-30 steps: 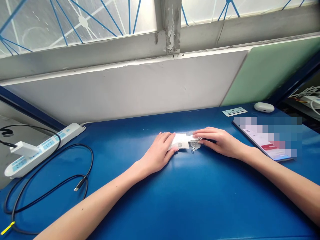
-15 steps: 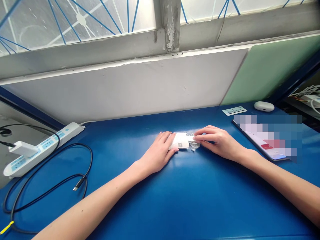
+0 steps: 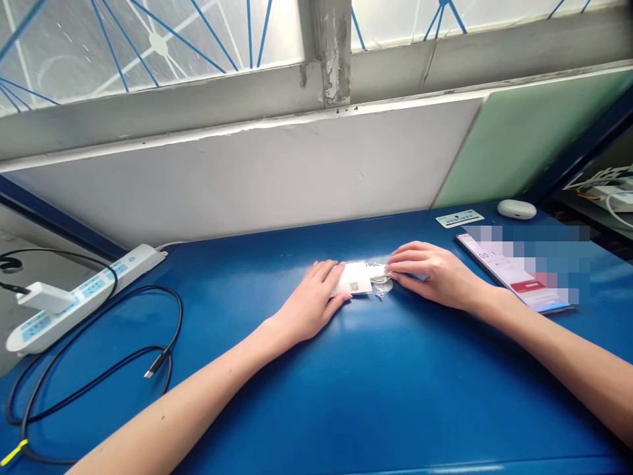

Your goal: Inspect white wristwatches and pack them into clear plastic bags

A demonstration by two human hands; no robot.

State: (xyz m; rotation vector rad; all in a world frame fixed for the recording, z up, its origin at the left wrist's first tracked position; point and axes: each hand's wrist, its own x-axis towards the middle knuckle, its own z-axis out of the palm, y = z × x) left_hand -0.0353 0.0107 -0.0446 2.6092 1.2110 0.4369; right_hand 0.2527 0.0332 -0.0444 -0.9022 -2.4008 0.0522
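On the desk (image 3: 346,396), our left hand (image 3: 309,307) grips a white packet (image 3: 353,278); our right hand (image 3: 435,274) pinches the white strip (image 3: 377,270) beside it.

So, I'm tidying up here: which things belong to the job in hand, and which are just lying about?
Job in hand:
white packet, under the left hand
small white piece, at the right hand

Seemingly just lying about:
power strip
black cable
phone
card
white case

White code-printed packet (image 3: 356,277), flat on the blue tabletop (image 3: 316,396)
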